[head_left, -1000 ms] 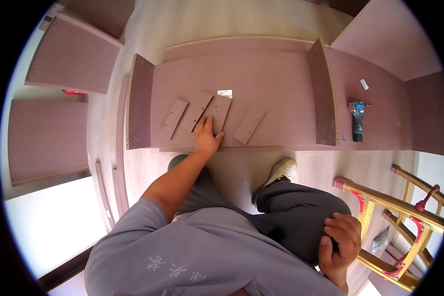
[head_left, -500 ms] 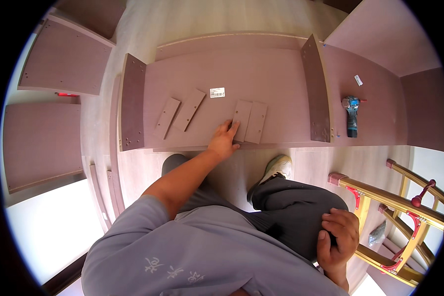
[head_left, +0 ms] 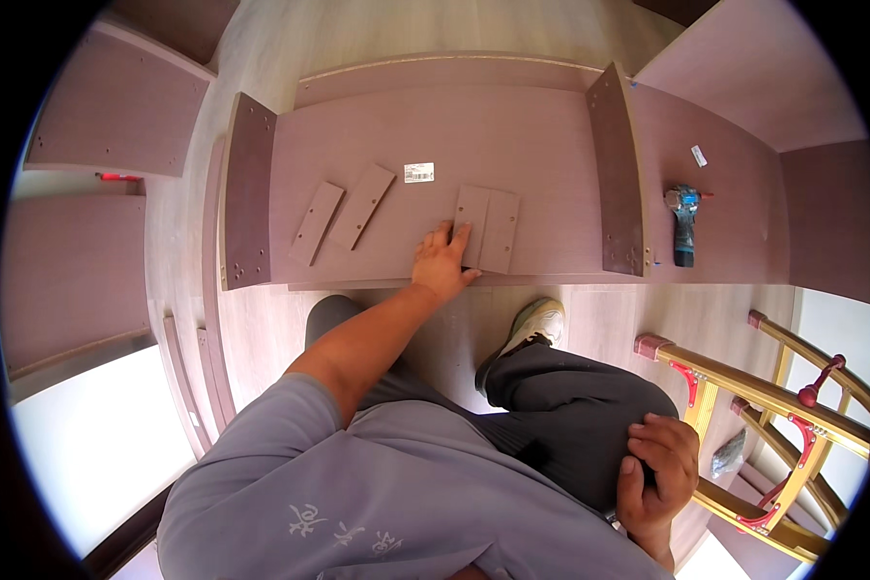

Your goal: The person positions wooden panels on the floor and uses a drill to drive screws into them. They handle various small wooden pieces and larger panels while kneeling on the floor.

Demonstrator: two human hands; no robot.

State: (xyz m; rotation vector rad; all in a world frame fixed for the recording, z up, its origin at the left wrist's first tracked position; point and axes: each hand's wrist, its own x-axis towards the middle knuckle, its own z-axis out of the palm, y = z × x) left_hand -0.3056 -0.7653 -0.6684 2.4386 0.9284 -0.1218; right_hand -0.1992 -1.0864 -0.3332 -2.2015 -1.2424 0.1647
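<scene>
Two drilled slats (head_left: pixel 499 232) side by side, near-right of the white label (head_left: pixel 419 173); two more slats (head_left: pixel 363 206) near-left of it. Left hand (head_left: pixel 442 266): fingers spread over the pair's left slat (head_left: pixel 472 205), can't tell if pinching or just resting. Lining up: press both flat on the panel (head_left: pixel 522 126), butt long edges, level ends. Right hand (head_left: pixel 662 474) curled on thigh (head_left: pixel 585 416), palm hidden, grip unclear. Near end partly covered by thumb; seam contact hard to judge.

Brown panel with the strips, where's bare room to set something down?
The panel is bare between the paired strips and the right upright board, and right of the white label. Crowding: the left hand against the pair, and two strips farther left.
</scene>
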